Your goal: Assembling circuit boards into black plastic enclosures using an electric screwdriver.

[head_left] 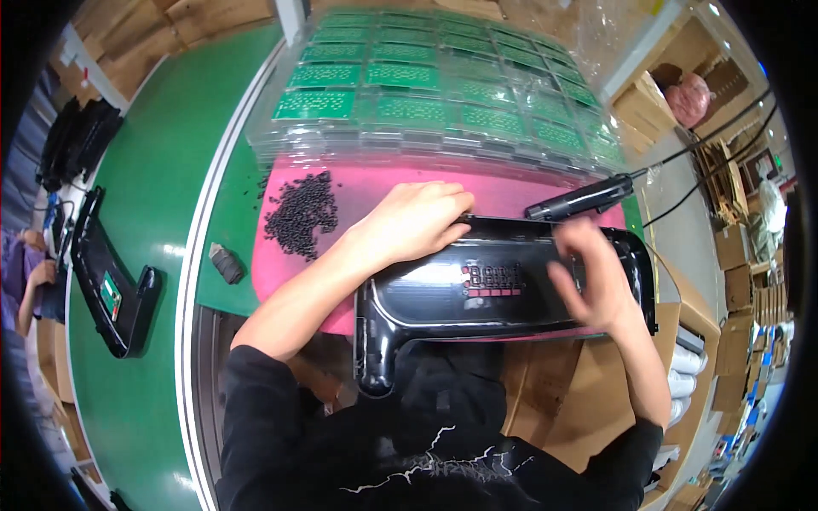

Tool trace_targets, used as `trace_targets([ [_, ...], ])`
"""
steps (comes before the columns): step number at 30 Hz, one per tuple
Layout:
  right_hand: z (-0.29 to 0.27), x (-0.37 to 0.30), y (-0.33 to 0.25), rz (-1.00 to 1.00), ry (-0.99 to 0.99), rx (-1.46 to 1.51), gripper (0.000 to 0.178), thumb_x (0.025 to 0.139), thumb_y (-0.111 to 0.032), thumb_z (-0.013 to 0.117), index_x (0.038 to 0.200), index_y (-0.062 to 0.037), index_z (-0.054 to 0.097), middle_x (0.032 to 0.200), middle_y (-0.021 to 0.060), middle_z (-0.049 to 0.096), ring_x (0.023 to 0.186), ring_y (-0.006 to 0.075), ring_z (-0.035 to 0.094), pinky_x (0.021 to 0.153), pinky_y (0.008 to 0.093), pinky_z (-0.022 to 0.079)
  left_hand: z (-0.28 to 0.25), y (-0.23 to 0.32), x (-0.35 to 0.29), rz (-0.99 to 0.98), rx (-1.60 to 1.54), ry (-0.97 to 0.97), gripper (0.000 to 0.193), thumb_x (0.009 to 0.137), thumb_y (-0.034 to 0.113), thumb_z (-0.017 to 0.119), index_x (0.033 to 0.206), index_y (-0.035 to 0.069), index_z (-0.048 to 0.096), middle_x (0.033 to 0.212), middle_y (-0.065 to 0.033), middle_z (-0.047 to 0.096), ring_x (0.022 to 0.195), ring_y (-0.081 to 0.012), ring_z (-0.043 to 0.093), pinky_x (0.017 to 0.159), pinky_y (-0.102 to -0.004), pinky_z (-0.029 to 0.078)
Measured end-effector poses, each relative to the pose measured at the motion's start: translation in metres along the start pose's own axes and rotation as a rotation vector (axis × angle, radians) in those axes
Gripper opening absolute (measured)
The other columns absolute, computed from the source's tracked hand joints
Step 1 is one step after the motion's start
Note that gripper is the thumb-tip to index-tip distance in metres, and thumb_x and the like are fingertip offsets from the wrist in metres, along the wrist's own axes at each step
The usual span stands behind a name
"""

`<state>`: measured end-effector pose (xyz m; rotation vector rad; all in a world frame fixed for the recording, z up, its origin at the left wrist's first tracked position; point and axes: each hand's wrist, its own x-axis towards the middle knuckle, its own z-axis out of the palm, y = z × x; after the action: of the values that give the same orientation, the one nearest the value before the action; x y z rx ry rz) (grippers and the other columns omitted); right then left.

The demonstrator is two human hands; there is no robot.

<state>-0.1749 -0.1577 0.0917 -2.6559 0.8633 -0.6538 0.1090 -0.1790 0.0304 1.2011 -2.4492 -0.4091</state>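
Observation:
A long black plastic housing (434,298) lies across the near part of a pink mat (281,298). It has a grid of small square openings in its middle and a stub pointing toward me at its left end. My left hand (422,220) is closed over the housing's far edge, its fingers curled at the rim. Above the right part of the housing is my right hand (594,277), thumb and fingers apart and slightly blurred, with nothing visible in it. Just beyond the housing lies a black electric screwdriver (581,198), its cable running off to the right.
Small black parts (302,213) are heaped on the mat's left. Stacked clear trays (400,132) of green circuit boards stand behind. A dark wrapped object (226,264) sits left. The green conveyor (162,213) carries another black housing (128,315). A cardboard box (579,383) stands near right.

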Motion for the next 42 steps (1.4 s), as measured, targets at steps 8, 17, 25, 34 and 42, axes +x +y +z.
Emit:
trace_targets([
  [8,0.095,0.186,0.032,-0.022,0.059,-0.375,0.046,0.096,-0.031,0.054,0.133,-0.0047,0.052,0.144,0.0202,0.044,0.132,0.0372,0.042,0.109,0.0462,0.035,-0.005,-0.028,-0.001,0.113,-0.164,-0.029,0.023,0.086,0.021,0.067,0.100,0.004,0.064,0.099,-0.0152,0.066,0.098,-0.0347,0.063,0.082,-0.0454,0.051],
  [17,0.116,0.212,0.050,-0.101,0.233,-0.356,0.041,0.097,-0.030,0.053,0.122,0.0014,0.059,0.135,0.0183,0.054,0.128,0.0345,0.047,0.109,0.0457,0.036,-0.005,-0.035,-0.007,0.222,-0.045,0.141,0.025,0.084,0.028,0.070,0.093,0.005,0.065,0.088,-0.0107,0.064,0.090,-0.0295,0.062,0.079,-0.0415,0.051],
  [25,0.021,0.147,-0.001,-0.057,0.262,0.069,0.027,0.080,0.006,0.057,0.105,-0.0010,0.063,0.106,0.0129,0.065,0.102,0.0314,0.063,0.089,0.0368,0.050,-0.049,-0.011,-0.009,0.129,0.235,0.766,0.058,0.062,0.007,0.084,0.117,0.015,0.067,0.122,-0.0052,0.057,0.117,-0.0298,0.046,0.100,-0.0433,0.037],
  [34,0.000,0.081,-0.014,0.103,0.281,0.052,0.033,0.084,0.002,0.065,0.116,-0.0007,0.060,0.093,0.0108,0.067,0.088,0.0193,0.067,0.081,0.0294,0.053,-0.045,-0.002,-0.009,0.241,0.133,0.618,0.070,0.056,0.009,0.086,0.122,0.009,0.065,0.116,-0.0071,0.063,0.112,-0.0296,0.051,0.098,-0.0422,0.042],
  [42,-0.004,0.019,-0.028,0.443,0.314,0.341,0.011,0.089,-0.001,0.060,0.099,0.0018,0.064,0.071,0.0047,0.063,0.063,0.0097,0.062,0.063,0.0233,0.048,-0.040,0.017,-0.014,0.338,0.005,0.384,0.068,0.057,0.029,0.087,0.117,0.003,0.067,0.107,-0.0102,0.065,0.100,-0.0307,0.058,0.091,-0.0430,0.047],
])
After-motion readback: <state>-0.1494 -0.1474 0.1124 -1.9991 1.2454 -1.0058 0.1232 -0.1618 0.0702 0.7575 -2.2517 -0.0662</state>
